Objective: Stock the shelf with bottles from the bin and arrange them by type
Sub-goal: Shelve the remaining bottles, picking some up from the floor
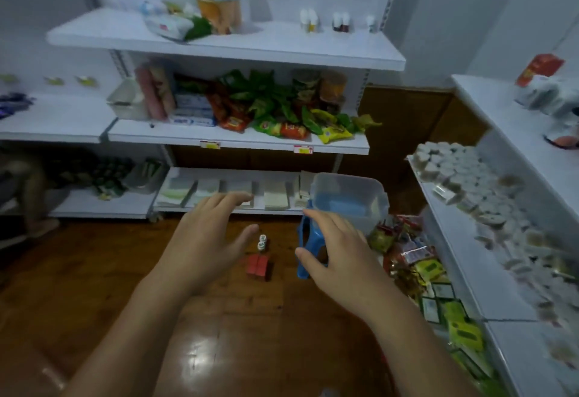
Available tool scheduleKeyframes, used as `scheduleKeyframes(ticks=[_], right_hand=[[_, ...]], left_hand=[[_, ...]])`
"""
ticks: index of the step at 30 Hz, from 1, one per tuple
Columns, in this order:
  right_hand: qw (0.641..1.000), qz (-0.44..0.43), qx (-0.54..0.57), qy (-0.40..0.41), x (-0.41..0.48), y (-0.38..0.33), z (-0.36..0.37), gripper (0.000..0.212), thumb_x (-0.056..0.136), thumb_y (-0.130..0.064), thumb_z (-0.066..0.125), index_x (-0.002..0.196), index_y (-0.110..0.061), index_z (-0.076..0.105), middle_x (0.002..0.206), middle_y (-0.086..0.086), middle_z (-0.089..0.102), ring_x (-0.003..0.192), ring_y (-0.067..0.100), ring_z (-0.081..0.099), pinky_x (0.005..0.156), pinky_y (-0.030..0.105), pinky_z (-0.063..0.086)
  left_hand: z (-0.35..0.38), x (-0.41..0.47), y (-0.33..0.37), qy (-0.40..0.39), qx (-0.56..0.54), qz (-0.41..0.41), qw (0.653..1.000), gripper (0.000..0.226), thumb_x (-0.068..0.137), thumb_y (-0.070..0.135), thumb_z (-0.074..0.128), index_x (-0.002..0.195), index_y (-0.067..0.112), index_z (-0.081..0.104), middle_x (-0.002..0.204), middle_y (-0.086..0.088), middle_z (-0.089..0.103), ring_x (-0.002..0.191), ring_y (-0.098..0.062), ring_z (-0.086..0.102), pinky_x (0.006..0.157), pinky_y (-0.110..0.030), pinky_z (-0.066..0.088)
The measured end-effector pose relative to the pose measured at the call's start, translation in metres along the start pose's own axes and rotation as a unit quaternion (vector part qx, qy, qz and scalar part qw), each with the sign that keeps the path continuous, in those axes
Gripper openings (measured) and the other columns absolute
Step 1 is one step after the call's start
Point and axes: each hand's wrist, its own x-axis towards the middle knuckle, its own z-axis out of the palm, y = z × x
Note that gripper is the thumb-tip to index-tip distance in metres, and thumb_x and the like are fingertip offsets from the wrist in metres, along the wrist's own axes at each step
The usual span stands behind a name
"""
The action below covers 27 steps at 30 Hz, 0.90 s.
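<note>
1. Head view (the only one we get): both hands are out in front and empty. The left hand (203,240) has its fingers straight and spread, gripping nothing. The right hand (332,249) is loose and spread too, also holding nothing.
2. The clear bin (380,202) sits on a blue stool (302,266), ahead of the right hand and a bit to its right. That hand's fingertips overlap the stool's top edge in the picture, but I can't tell if they actually touch it.
3. The left hand is well apart from the bin, off to its left, so the right hand is clearly the nearer one for any reach in there. The bin is upright with its mouth facing up and its long side running roughly left to right. I can't make out any bottles inside (too blurry, just the stool's blue showing through).
4. Two small bottles (262,241) stand upright on the floor, just behind a red box (257,266). They're below both hands and between them, a touch nearer the left thumb.
5. The top shelf (282,45) has a few little shelf bottles (340,22) in small clusters at its right end, high above the bin. My guess is the next move is either forward-right into the bin or straight down for the floor pair, then a long lift up to that right end.
</note>
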Motion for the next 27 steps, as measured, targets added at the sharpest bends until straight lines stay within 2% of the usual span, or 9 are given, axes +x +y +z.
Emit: scheduleKeyframes(ticks=[11,15,18,21,24,27], right_hand=[[0.993,-0.021,0.066,-0.097,0.200,0.059,0.062,0.064,0.100,-0.048,0.060,0.157,-0.040,0.031,0.158,-0.016,0.036,0.145,0.008,0.036,0.117,0.038,0.040],[0.986,-0.005,0.097,-0.136,0.262,0.091,0.092,0.058,0.101,-0.042,0.061,0.154,-0.038,0.038,0.156,-0.014,0.040,0.142,0.009,0.041,0.112,0.033,0.042],[0.979,0.035,0.113,-0.168,0.302,0.112,0.125,0.054,0.101,-0.037,0.063,0.152,-0.034,0.043,0.152,-0.011,0.045,0.133,0.009,0.049,0.103,0.027,0.044],[0.969,0.090,0.132,-0.190,0.335,0.133,0.173,0.049,0.101,-0.034,0.063,0.147,-0.033,0.047,0.144,-0.007,0.051,0.113,0.003,0.050,0.088,0.019,0.041],[0.959,0.147,0.141,-0.200,0.365,0.157,0.234,0.046,0.101,-0.030,0.063,0.145,-0.034,0.049,0.143,-0.005,0.053,0.104,0.004,0.050,0.078,0.017,0.040],[0.948,0.200,0.137,-0.205,0.396,0.192,0.312,0.048,0.102,-0.025,0.063,0.146,-0.034,0.048,0.146,-0.003,0.051,0.106,0.009,0.054,0.078,0.018,0.043]], left_hand=[[0.050,0.110,-0.072,-0.031,0.015,-0.093,0.995,0.056,0.098,0.057,0.061,0.148,0.040,0.044,0.142,0.021,0.052,0.132,-0.004,0.050,0.109,-0.037,0.047],[0.097,0.149,-0.108,-0.060,-0.127,-0.183,0.973,0.052,0.094,0.051,0.071,0.141,0.040,0.053,0.132,0.023,0.057,0.121,0.002,0.056,0.101,-0.031,0.054],[0.141,0.173,-0.139,-0.079,-0.205,-0.245,0.944,0.050,0.091,0.045,0.078,0.137,0.036,0.058,0.124,0.023,0.061,0.112,-0.001,0.061,0.091,-0.026,0.056],[0.191,0.197,-0.172,-0.127,-0.212,-0.278,0.928,0.051,0.091,0.041,0.079,0.136,0.028,0.059,0.124,0.010,0.064,0.105,-0.004,0.062,0.081,-0.022,0.052],[0.253,0.226,-0.215,-0.181,-0.209,-0.298,0.914,0.049,0.091,0.037,0.079,0.133,0.024,0.059,0.126,-0.001,0.065,0.101,-0.014,0.063,0.081,-0.026,0.050],[0.334,0.253,-0.269,-0.229,-0.190,-0.311,0.903,0.050,0.090,0.037,0.080,0.133,0.022,0.060,0.126,-0.003,0.065,0.099,-0.016,0.063,0.082,-0.026,0.050]])
